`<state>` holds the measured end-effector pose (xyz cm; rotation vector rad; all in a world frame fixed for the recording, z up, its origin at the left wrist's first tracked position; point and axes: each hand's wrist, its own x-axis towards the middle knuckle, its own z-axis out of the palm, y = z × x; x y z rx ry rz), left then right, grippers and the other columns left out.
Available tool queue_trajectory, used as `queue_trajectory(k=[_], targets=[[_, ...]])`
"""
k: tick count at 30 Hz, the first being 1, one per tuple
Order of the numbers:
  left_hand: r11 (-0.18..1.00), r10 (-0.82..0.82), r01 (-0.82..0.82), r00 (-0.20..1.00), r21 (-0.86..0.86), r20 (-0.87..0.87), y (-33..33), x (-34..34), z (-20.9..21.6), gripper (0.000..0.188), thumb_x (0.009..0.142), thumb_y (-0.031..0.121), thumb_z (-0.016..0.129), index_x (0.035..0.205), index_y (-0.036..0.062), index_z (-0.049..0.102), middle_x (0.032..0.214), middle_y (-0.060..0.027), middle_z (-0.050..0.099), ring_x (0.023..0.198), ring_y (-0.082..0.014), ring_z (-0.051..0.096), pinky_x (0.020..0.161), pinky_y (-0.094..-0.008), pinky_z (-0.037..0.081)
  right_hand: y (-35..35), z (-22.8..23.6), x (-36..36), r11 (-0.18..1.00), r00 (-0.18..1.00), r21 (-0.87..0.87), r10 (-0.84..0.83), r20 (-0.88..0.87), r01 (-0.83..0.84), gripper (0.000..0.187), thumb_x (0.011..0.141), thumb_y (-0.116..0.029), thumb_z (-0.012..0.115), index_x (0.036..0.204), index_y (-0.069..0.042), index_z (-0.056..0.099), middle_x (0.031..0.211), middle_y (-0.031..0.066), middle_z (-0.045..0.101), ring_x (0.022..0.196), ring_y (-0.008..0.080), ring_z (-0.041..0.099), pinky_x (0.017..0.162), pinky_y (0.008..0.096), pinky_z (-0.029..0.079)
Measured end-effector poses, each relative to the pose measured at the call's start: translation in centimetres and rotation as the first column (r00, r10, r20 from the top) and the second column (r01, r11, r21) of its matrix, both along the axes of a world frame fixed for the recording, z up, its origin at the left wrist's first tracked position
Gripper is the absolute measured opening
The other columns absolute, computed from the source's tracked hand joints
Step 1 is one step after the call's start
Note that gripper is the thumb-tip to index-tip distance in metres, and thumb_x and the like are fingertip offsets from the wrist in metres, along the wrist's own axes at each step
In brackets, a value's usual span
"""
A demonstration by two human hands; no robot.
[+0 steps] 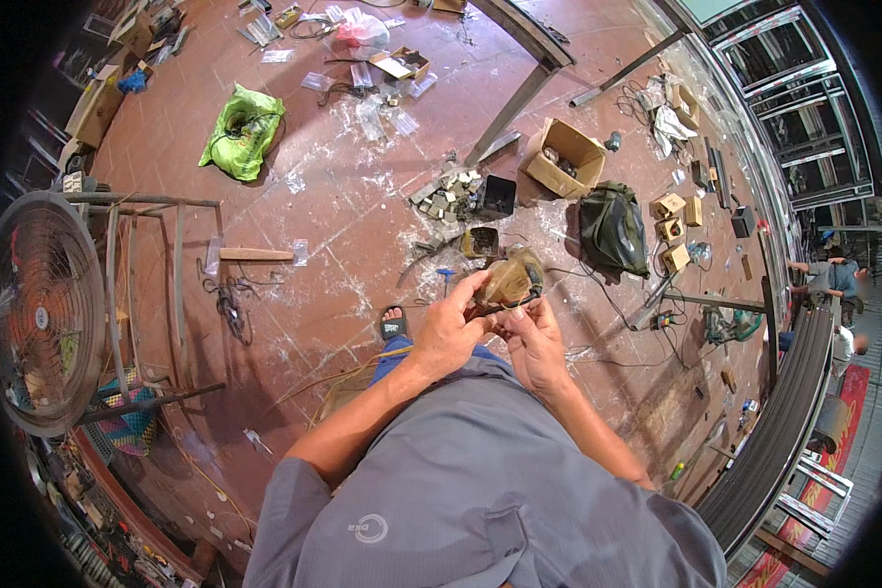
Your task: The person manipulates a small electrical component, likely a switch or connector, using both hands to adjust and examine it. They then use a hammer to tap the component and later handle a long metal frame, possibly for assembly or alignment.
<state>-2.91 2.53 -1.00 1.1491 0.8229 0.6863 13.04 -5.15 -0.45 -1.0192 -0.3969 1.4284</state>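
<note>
In front of my waist, both hands hold a yellowish, see-through piece with a dark curved edge (pixel 508 282); its exact kind does not show. My left hand (pixel 451 328) grips its left side, thumb and fingers closed. My right hand (pixel 532 345) pinches at its lower edge, close to the left fingertips, where a thin dark part runs between the hands. What lies under the fingers is hidden. Just beyond the piece on the floor are a small open container (pixel 480 242) and a black square bin (pixel 498 196).
A big round fan (pixel 44 314) stands left, near a metal frame (pixel 179 284). Ahead lie a green bag (pixel 243 132), a cardboard box (pixel 565 157) and a dark green bag (pixel 612 230). Cables and small boxes litter the right. Stacked dark metal bars (pixel 769 461) run along the right; people are beyond.
</note>
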Motion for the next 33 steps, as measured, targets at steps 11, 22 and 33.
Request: queue_trajectory(k=[11,22,33], targets=[[0.992,-0.093,0.099,0.992,-0.082,0.082,-0.5,-1.6,1.0,0.036,0.105,0.027,0.072,0.126,-0.0010,0.066,0.092,0.0028,0.067,0.077,-0.0032,0.054,0.066,-0.0211,0.044,0.7,2.4,-0.5,0.996,0.958,0.070,0.039,0.283,-0.061,0.022,0.108,-0.012,0.063,0.128,-0.004,0.056,0.120,0.0058,0.069,0.111,0.0141,0.064,0.097,0.0328,0.052],[0.935,0.050,-0.053,0.999,-0.352,-0.018,-1.8,-1.1,-3.8,0.044,0.111,0.044,0.057,0.109,0.0029,0.072,0.064,0.0065,0.047,0.054,-0.0042,0.038,0.049,-0.0262,0.027,2.5,4.7,-0.3,0.971,-0.039,-0.018,0.009,0.999,-0.238,0.011,0.095,-0.010,0.073,0.101,-0.005,0.065,0.089,0.0131,0.072,0.079,0.0334,0.069,0.074,0.0455,0.051],[0.986,0.043,-0.067,0.987,-0.151,-0.155,-1.7,-0.8,-3.5,0.049,0.111,0.045,0.057,0.102,0.0000,0.074,0.066,0.0008,0.052,0.062,-0.0095,0.047,0.056,-0.0310,0.039,1.8,4.7,-0.8,0.977,0.063,0.122,-0.112,0.992,-0.174,0.009,0.090,-0.009,0.079,0.093,-0.007,0.071,0.087,0.0094,0.071,0.079,0.0305,0.067,0.072,0.0427,0.049]])
